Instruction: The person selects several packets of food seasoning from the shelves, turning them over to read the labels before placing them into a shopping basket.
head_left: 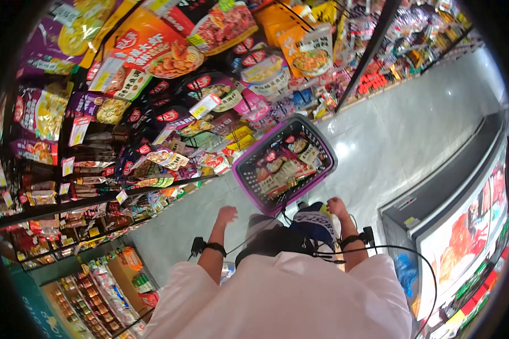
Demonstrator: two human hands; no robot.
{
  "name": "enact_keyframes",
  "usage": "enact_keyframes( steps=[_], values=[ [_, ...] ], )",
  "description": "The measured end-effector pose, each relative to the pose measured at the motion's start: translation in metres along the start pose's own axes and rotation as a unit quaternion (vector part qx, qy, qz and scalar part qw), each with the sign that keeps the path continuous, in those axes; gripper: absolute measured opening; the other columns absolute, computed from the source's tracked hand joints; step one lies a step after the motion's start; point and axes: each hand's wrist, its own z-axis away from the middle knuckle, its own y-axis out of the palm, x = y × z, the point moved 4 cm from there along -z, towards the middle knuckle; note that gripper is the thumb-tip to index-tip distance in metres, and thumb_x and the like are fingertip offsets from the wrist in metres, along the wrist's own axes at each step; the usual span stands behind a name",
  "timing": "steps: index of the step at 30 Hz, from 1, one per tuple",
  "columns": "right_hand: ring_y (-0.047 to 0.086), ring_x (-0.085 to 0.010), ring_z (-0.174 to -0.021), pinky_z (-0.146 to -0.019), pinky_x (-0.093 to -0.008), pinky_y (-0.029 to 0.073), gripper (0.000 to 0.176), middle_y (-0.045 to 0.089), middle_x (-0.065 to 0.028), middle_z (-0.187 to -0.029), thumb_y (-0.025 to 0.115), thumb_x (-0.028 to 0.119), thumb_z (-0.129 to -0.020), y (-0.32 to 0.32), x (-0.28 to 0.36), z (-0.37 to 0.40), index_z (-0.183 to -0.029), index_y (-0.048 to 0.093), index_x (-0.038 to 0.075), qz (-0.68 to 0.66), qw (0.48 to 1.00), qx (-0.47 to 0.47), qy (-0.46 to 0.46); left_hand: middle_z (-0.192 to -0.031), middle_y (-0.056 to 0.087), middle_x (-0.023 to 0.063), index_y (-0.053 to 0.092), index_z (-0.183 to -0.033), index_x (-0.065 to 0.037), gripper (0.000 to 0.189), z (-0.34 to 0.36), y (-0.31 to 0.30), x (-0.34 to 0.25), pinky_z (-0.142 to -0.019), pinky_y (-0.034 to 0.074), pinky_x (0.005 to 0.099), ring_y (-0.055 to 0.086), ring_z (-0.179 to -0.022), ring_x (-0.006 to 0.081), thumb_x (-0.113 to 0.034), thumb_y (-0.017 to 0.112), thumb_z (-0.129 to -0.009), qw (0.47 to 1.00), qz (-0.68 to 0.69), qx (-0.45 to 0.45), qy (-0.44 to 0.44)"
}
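Observation:
My left hand (228, 214) hangs in the air on the left, below the shelf edge, with its fingers curled; what it holds, if anything, is too small to make out. On the right, my right hand (336, 207) is bent near the lower right side of the basket, its fingers curled too. Neither hand touches the basket. In front of my legs stands a dark basket with a purple rim (247, 189), holding several food packets (285, 164). A dark bag with a yellow-green part (315, 224) hangs at my waist near my right hand.
Shelves of hanging food packets (152, 51) with price tags fill the upper left. A chest freezer (418, 209) with red packages stands at the right. Boxed goods (99, 296) sit at the lower left. Grey floor (401, 135) runs between shelves and freezer.

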Motion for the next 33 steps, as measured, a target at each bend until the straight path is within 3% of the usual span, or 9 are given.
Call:
enact_keyframes(
  steps=[11, 16, 18, 19, 20, 22, 24, 30, 33],
  values=[
    [0.06, -0.0245, -0.055, -0.05, -0.0335, 0.049, 0.027, 0.063, -0.0152, -0.075, 0.049, 0.017, -0.082, 0.026, 0.044, -0.032, -0.1, 0.054, -0.003, 0.167, 0.979, 0.113, -0.002, -0.079, 0.067, 0.0103, 0.064, -0.086, 0.001, 0.046, 0.047, 0.047, 0.106, -0.056, 0.05, 0.0311, 0.064, -0.068, 0.0197, -0.041, 0.048, -0.087, 0.996, 0.084, -0.021, 0.004],
    [0.062, -0.0208, -0.063, -0.054, -0.0315, 0.049, 0.026, 0.063, -0.0107, -0.076, 0.051, 0.022, -0.084, 0.061, 0.154, -0.077, -0.093, 0.061, -0.001, 0.236, 0.947, 0.087, -0.199, -0.082, 0.067, 0.0098, 0.064, -0.084, 0.0, 0.042, 0.072, 0.053, 0.142, -0.057, 0.05, 0.0313, 0.063, -0.07, 0.0196, -0.039, 0.047, -0.087, 0.965, 0.252, -0.049, -0.05],
    [0.063, -0.0213, -0.07, -0.062, -0.0333, 0.049, 0.025, 0.064, -0.0146, -0.076, 0.055, 0.023, -0.083, 0.087, 0.26, -0.027, -0.09, 0.062, 0.0, 0.122, 0.971, 0.105, -0.176, -0.084, 0.067, 0.0097, 0.063, -0.085, -0.001, 0.038, 0.064, 0.061, 0.177, -0.057, 0.05, 0.0317, 0.062, -0.07, 0.0193, -0.035, 0.048, -0.087, 0.957, 0.282, -0.043, -0.052],
    [0.062, -0.0203, -0.069, -0.066, -0.033, 0.048, 0.027, 0.064, -0.0152, -0.077, 0.056, 0.024, -0.083, 0.097, 0.314, -0.01, -0.093, 0.061, -0.001, 0.257, 0.907, 0.031, -0.332, -0.085, 0.066, 0.0097, 0.063, -0.086, -0.001, 0.036, 0.062, 0.065, 0.188, -0.057, 0.05, 0.0319, 0.061, -0.07, 0.0191, -0.033, 0.048, -0.086, 0.953, 0.296, -0.039, -0.054],
    [0.061, -0.02, -0.071, -0.07, -0.0319, 0.048, 0.025, 0.064, -0.0132, -0.079, 0.056, 0.022, -0.085, 0.109, 0.346, -0.009, -0.095, 0.061, 0.0, 0.163, 0.884, -0.004, -0.439, -0.085, 0.066, 0.0095, 0.062, -0.086, -0.001, 0.034, 0.064, 0.065, 0.193, -0.056, 0.049, 0.0318, 0.061, -0.07, 0.0188, -0.032, 0.048, -0.086, 0.952, 0.299, -0.038, -0.048],
    [0.06, -0.0321, -0.084, -0.077, -0.037, 0.047, 0.022, 0.061, -0.0179, -0.089, 0.053, 0.016, -0.086, 0.128, 0.416, 0.003, -0.098, 0.059, -0.001, 0.122, 0.851, -0.035, -0.509, -0.085, 0.066, 0.0091, 0.061, -0.086, 0.0, 0.031, 0.07, 0.065, 0.2, -0.055, 0.049, 0.0314, 0.06, -0.069, 0.0182, -0.029, 0.048, -0.085, 0.951, 0.303, -0.04, -0.039],
    [0.057, -0.0255, -0.092, -0.081, -0.0323, 0.044, 0.03, 0.058, -0.0165, -0.1, 0.051, 0.009, -0.085, 0.144, 0.484, 0.038, -0.114, 0.05, 0.0, 0.141, 0.785, -0.095, -0.596, -0.08, 0.065, 0.009, 0.062, -0.086, 0.001, 0.032, 0.081, 0.059, 0.188, -0.056, 0.049, 0.0317, 0.06, -0.067, 0.0182, -0.028, 0.049, -0.084, 0.953, 0.291, -0.069, -0.038],
    [0.04, -0.0357, -0.123, -0.097, -0.0366, 0.038, 0.061, 0.041, -0.023, -0.131, 0.05, 0.002, -0.082, 0.178, 0.59, 0.133, -0.138, 0.027, 0.002, 0.093, 0.716, -0.113, -0.682, -0.08, 0.066, 0.0098, 0.064, -0.088, 0.002, 0.032, 0.065, 0.04, 0.191, -0.056, 0.051, 0.0312, 0.062, -0.065, 0.0188, -0.027, 0.053, -0.08, 0.972, 0.217, -0.094, -0.003],
    [0.048, -0.0286, -0.112, -0.094, -0.0351, 0.041, 0.068, 0.039, -0.0206, -0.132, 0.051, -0.002, -0.079, 0.184, 0.591, 0.122, -0.141, 0.024, 0.004, 0.106, 0.71, -0.096, -0.69, -0.081, 0.067, 0.0104, 0.064, -0.089, 0.002, 0.031, 0.054, 0.023, 0.194, -0.056, 0.051, 0.0313, 0.063, -0.066, 0.0197, -0.026, 0.055, -0.079, 0.981, 0.173, -0.086, 0.026]
  ],
)
